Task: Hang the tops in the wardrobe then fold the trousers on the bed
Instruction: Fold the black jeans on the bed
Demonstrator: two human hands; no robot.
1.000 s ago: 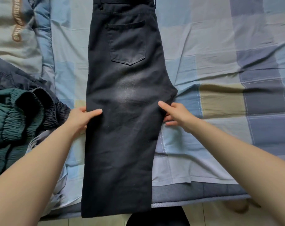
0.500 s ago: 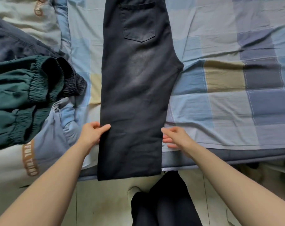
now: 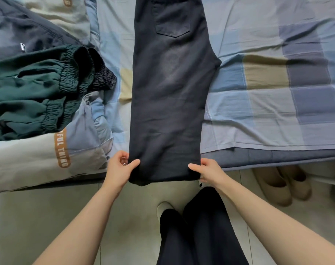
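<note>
The black trousers (image 3: 167, 96) lie flat on the bed (image 3: 268, 104), folded leg over leg, running from the 12 o'clock edge, where the waistband is cut off, down to the hems hanging just past the mattress edge at centre. The left hand (image 3: 119, 170) pinches the hem's corner at 7 o'clock of the garment, thumb on top and fingers curled beneath, mostly hidden by the cloth. The right hand (image 3: 208, 170) pinches the opposite corner at 5 o'clock in the same way; its fingers are also out of sight under the fabric. At 9 o'clock sits a heap of green trousers (image 3: 28, 88) with elastic cuffs, partly covering a pale garment (image 3: 28, 159) whose orange lettering is only partly readable. A dark garment (image 3: 25, 33) at 10 o'clock is blurred. Beige slippers (image 3: 281, 184) lie on the floor at 4 o'clock.
</note>
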